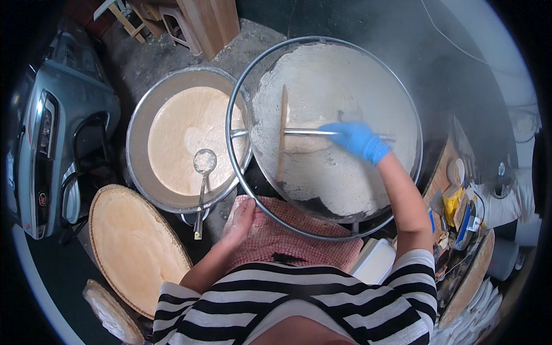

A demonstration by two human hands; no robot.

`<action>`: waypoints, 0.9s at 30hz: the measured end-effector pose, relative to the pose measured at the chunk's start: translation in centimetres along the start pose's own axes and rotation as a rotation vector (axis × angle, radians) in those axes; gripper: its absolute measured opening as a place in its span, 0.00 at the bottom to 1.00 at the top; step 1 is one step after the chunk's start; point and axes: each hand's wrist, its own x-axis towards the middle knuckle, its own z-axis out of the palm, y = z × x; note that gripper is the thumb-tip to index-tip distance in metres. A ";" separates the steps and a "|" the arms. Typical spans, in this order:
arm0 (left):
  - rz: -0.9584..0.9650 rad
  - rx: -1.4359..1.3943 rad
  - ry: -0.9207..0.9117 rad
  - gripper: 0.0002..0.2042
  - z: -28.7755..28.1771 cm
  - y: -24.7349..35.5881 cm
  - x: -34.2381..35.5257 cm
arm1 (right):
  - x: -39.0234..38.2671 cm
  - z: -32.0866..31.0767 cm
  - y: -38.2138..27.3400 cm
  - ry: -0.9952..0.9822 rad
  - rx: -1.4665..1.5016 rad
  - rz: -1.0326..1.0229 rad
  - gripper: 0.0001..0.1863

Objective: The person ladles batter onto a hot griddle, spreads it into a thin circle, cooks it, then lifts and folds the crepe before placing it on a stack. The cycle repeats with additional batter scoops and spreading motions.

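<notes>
Mostly whitened griddle; grey floor, vehicle left.

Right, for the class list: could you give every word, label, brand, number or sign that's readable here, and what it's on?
None can be read with certainty.
Round emblem on the grey vehicle: too small.
Small mark at the handle end of the ladle: too small.
Yellow packet: any print too small.

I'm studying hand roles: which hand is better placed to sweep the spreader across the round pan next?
Probably the right hand: gloved in blue, it grips the silvery handle of the spreader over the pan. The bare left hand is by the metal ring, away from the spreader.
</notes>
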 end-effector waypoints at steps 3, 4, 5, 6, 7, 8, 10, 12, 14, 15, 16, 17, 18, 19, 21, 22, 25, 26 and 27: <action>-0.052 0.008 -0.018 0.16 0.7 -0.3 -0.5 | 2.0 -2.6 3.9 0.010 -0.021 0.043 0.16; -0.081 0.024 0.000 0.16 0.9 -0.4 -0.7 | 2.4 -3.5 5.3 -0.011 -0.027 0.086 0.16; -0.059 0.040 -0.005 0.16 1.2 -0.4 -0.8 | 2.8 -4.3 6.7 -0.021 -0.022 0.099 0.16; -0.056 0.049 0.000 0.16 1.4 -0.4 -0.9 | 2.9 -4.8 8.1 -0.014 0.000 0.142 0.16; -0.075 0.048 0.013 0.16 1.7 -0.4 -1.0 | 2.9 -5.1 9.3 0.005 0.034 0.155 0.16; -0.098 0.028 0.023 0.16 1.9 -0.3 -1.1 | 2.7 -5.5 10.6 0.017 0.069 0.165 0.16; -0.094 0.054 0.020 0.16 2.1 0.0 -1.2 | 1.7 -6.0 12.7 0.058 0.162 0.217 0.16; -0.096 0.058 0.021 0.16 2.2 0.3 -1.3 | -0.1 -6.4 14.0 0.102 0.190 0.257 0.17; -0.098 0.035 0.028 0.16 2.2 0.5 -1.4 | -2.6 -6.4 14.4 0.151 0.149 0.315 0.17; -0.099 0.050 0.027 0.16 2.2 0.5 -1.4 | -4.1 -6.0 14.0 0.182 0.204 0.362 0.17; -0.107 0.057 0.028 0.16 2.2 0.4 -1.5 | -5.8 -5.3 13.3 0.207 0.258 0.435 0.17; -0.115 0.065 0.026 0.16 2.2 0.3 -1.6 | -7.5 -4.5 12.3 0.228 0.318 0.535 0.17; -0.104 0.037 -0.010 0.16 2.2 0.0 -1.6 | -9.0 -3.5 11.1 0.265 0.390 0.562 0.18; -0.100 0.007 -0.047 0.16 2.3 -0.2 -1.5 | -10.4 -2.2 9.7 0.294 0.468 0.620 0.18; -0.133 -0.018 -0.043 0.15 2.6 -1.2 -1.7 | -13.3 1.0 6.3 0.379 0.649 0.613 0.19; -0.155 -0.014 -0.002 0.15 2.9 -1.7 -1.7 | -14.4 2.5 4.5 0.390 0.595 0.675 0.21; -0.148 0.028 -0.053 0.14 3.6 -3.3 -1.9 | -17.4 6.6 -0.6 0.471 0.570 0.727 0.21; -0.150 0.046 -0.065 0.14 4.1 -3.9 -2.0 | -18.5 7.7 -2.2 0.444 0.623 0.761 0.21; -0.149 0.039 -0.065 0.14 4.3 -4.3 -1.9 | -19.2 8.9 -3.7 0.460 0.581 0.756 0.21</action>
